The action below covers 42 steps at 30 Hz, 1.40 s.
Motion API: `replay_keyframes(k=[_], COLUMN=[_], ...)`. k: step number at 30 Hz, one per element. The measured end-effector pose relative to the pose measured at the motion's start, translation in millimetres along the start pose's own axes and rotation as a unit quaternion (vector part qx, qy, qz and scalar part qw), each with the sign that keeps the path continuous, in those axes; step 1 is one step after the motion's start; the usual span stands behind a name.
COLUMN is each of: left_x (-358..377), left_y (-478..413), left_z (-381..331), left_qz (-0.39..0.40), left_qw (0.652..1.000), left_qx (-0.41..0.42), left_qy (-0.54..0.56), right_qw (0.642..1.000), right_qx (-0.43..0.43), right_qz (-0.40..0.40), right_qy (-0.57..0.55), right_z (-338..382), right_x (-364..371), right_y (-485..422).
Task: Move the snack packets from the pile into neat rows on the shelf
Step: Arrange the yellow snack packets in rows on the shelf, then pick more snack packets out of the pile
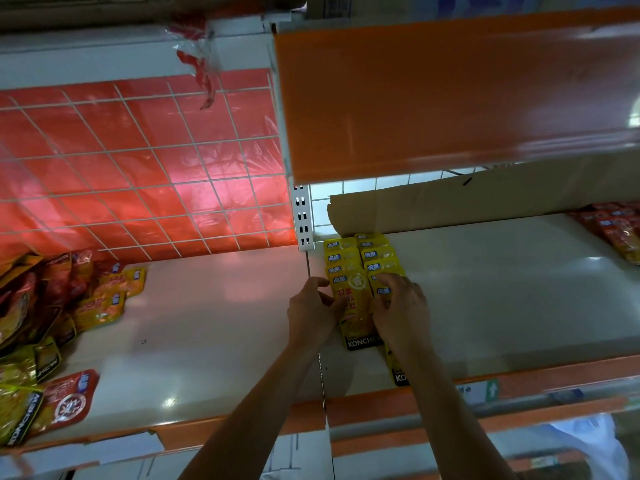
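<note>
Yellow packets are lying in two overlapping rows (pixel 360 258) at the left end of the shelf (pixel 502 299), and the person is squaring up the front packet (pixel 356 306) of the left row. The left hand (pixel 311 308) is pinching that packet's left edge with curled fingers (pixel 320 284). The right hand (pixel 403 308) is lying over the right row, bent fingers (pixel 388 282) bearing down on it; whether it is gripping anything I cannot tell. So the placing step is nearly finishing. Next, I judge, both hands should be letting go without dragging the slippery packets askew, then the left reaching well across to the pile (pixel 45 317) for another yellow one.
</note>
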<state>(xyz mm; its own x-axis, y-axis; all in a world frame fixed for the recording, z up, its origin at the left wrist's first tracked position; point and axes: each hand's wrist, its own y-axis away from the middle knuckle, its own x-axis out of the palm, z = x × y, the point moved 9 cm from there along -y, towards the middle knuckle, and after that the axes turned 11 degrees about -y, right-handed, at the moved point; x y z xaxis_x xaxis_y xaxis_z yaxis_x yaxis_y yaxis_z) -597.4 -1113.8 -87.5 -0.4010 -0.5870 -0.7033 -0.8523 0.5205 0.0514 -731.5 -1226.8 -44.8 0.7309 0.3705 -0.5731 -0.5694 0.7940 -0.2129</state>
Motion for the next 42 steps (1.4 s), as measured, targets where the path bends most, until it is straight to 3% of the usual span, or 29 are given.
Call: replay_keyframes(k=[16, 23, 30, 35, 42], left_x=[-4, -31, -95, -158, -233], left_y=[-6, 3, 21, 41, 70], left_z=[-12, 7, 48, 99, 189], left_qz=[0.012, -0.050, -0.143, -0.223, -0.255], left_qw=[0.998, 0.993, 0.967, 0.943, 0.916], left_qx=[0.057, 0.058, 0.071, 0.019, -0.093], left_qy=[-0.031, -0.086, -0.201, -0.245, -0.295], right_qw=[0.999, 0.995, 0.981, 0.965, 0.930], right_qx=[-0.048, -0.094, -0.145, -0.163, -0.236], right_qz=[0.009, 0.037, 0.125, 0.203, 0.283], right_qy=[0.018, 0.011, 0.011, 0.016, -0.015], right_z=[22, 50, 97, 140, 203], right_x=[14, 46, 111, 171, 248], right_y=[6, 12, 37, 68, 124])
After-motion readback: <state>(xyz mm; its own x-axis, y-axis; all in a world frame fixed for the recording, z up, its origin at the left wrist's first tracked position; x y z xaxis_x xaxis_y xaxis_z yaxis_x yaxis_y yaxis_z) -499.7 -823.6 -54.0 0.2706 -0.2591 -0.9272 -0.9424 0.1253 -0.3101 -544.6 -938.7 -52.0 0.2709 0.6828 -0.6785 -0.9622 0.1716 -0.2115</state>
